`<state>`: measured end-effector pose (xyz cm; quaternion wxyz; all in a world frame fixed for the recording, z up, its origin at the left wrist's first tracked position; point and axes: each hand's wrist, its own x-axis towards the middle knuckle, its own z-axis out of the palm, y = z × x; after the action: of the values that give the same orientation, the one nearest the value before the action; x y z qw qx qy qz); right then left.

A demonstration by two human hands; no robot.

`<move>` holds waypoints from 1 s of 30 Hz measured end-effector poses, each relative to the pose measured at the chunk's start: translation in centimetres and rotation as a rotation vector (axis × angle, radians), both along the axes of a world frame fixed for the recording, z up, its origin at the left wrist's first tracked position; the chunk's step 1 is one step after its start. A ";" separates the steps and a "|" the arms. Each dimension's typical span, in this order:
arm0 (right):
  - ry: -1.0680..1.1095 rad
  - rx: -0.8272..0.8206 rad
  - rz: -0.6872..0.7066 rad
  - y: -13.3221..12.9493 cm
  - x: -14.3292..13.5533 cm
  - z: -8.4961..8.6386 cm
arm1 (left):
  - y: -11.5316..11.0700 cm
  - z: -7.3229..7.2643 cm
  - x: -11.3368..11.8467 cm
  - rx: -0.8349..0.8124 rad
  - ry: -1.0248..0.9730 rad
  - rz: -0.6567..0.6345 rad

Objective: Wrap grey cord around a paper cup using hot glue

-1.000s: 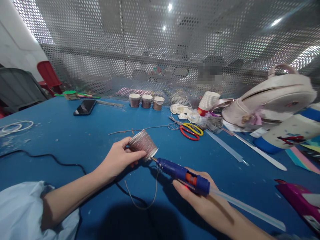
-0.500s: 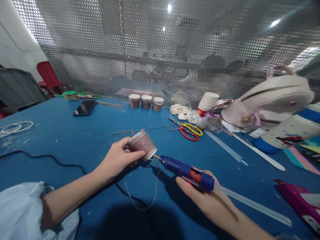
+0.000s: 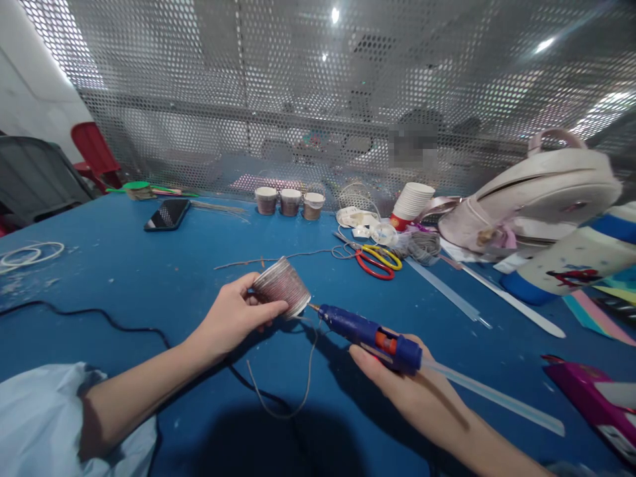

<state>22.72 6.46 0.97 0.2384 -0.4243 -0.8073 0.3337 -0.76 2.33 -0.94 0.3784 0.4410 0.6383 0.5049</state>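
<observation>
My left hand (image 3: 233, 317) grips a small cup wrapped in thin cord (image 3: 282, 285), held on its side just above the blue table (image 3: 149, 278). A loose end of the cord (image 3: 298, 391) hangs from the cup and curls on the table. My right hand (image 3: 412, 391) holds a blue glue gun (image 3: 370, 336) with an orange trigger; its metal tip sits just right of the cup's rim, a small gap between them. A clear glue stick (image 3: 491, 397) juts from the gun's back.
Three wrapped cups (image 3: 291, 201) stand at the back before a perforated metal screen. Red and yellow scissors (image 3: 377, 262), a stack of paper cups (image 3: 412, 202), a pale bag (image 3: 536, 192), a phone (image 3: 167, 214) and a black cable (image 3: 99, 315) lie around.
The glue gun's tip has drawn back a little to the right, away from the cup's rim. My left hand and the cup have stayed in place.
</observation>
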 end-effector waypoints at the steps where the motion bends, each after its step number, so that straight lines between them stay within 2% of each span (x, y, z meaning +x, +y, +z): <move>1: 0.003 -0.003 0.017 0.0 0.0 0.0 | 0.0 0.0 0.0 0.000 0.001 -0.002; 6: -0.014 -0.033 0.135 -0.1 0.0 0.0 | -0.1 -0.2 -0.1 0.005 0.007 -0.010; 17: -0.007 -0.018 0.079 0.0 0.0 0.2 | -0.2 0.5 0.2 0.036 0.010 0.010; 25: -0.011 0.035 0.029 0.1 0.1 0.4 | 0.0 0.3 -0.1 0.032 -0.002 -0.016; 30: 0.012 -0.007 0.016 0.0 0.1 0.3 | 0.0 0.2 -0.3 0.033 0.003 -0.026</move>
<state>22.86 6.43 1.30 0.2391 -0.4168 -0.8080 0.3409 -1.02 2.34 -0.74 0.3767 0.4564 0.6247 0.5095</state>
